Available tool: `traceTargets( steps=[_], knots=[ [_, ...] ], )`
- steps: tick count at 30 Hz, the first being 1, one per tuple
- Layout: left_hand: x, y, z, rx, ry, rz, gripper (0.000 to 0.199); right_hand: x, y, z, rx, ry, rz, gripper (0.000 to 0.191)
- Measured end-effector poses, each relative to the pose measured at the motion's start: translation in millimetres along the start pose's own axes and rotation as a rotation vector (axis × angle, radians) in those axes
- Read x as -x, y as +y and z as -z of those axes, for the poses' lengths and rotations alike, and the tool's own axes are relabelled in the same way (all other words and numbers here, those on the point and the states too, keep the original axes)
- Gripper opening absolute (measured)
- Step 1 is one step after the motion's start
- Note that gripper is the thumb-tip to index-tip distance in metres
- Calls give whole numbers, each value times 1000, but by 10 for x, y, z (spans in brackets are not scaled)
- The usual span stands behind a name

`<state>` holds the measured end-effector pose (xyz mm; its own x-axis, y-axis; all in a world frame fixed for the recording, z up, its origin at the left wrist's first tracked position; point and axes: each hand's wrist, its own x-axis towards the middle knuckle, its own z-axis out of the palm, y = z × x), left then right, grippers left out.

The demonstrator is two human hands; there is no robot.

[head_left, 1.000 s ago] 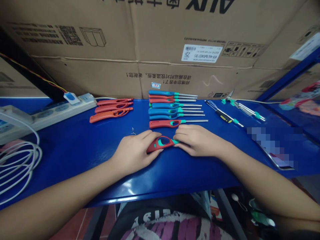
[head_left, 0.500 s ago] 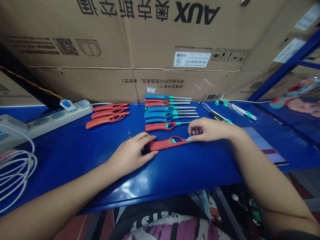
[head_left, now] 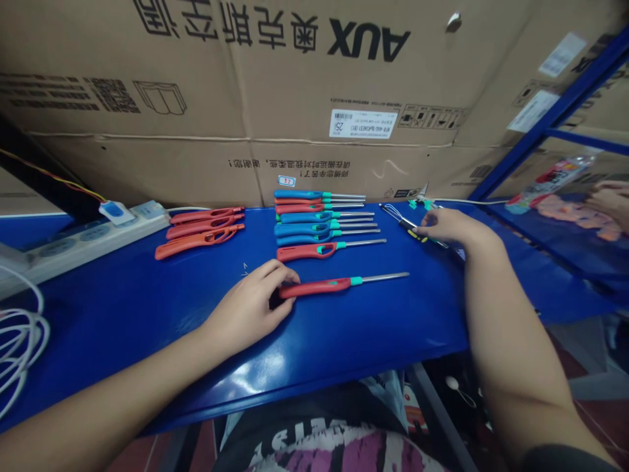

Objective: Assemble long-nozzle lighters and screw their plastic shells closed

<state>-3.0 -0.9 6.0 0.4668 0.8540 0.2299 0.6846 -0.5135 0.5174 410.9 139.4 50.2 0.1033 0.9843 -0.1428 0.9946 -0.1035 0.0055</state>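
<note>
My left hand (head_left: 255, 305) lies on the blue table, with its thumb and fingers closed around the handle end of a red long-nosed lighter (head_left: 319, 287). The lighter points right, its teal collar and metal tube showing in full. My right hand (head_left: 455, 229) is at the back right, fingertips closed on a slim tool (head_left: 410, 227) with a black and yellow handle and a looped cord. My fingers partly cover the tool, so its kind is unclear. Beyond the held lighter, red and blue long-nosed lighters (head_left: 307, 229) lie in a stacked row, tubes pointing right.
Three red and orange lighter bodies (head_left: 201, 239) without tubes lie left of the row. A white power strip (head_left: 88, 236) and coiled cable (head_left: 24, 334) occupy the left. A cardboard wall (head_left: 275, 92) stands behind. A bottle (head_left: 550, 180) and another person's hand (head_left: 609, 203) are at right.
My right hand has let go of the lighter's front and moved right and back to the black and yellow tool. The lighter's tube is now exposed. My left hand still holds the handle.
</note>
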Motion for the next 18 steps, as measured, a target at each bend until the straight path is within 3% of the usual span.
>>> traceTargets(
  steps=[5, 9, 13, 15, 18],
  knots=[
    [-1, -12, -9, -57, -36, -35, 34, -28, -91, -68, 21, -40, -7, 33],
    [-1, -27, -23, -77, -48, -49, 33, 29, -140, -10, 31, -25, -3, 22],
    [6, -17, -31, -32, -38, -54, 30, 187, -155, 137, -81, 225, -35, 28],
    [14, -4, -37, -4, -32, -49, 29, 262, -218, 175, -246, 340, 144, 32],
    [29, 24, -50, 39, -32, -33, 29, 328, -451, 147, -483, 344, 497, 35]
  ],
)
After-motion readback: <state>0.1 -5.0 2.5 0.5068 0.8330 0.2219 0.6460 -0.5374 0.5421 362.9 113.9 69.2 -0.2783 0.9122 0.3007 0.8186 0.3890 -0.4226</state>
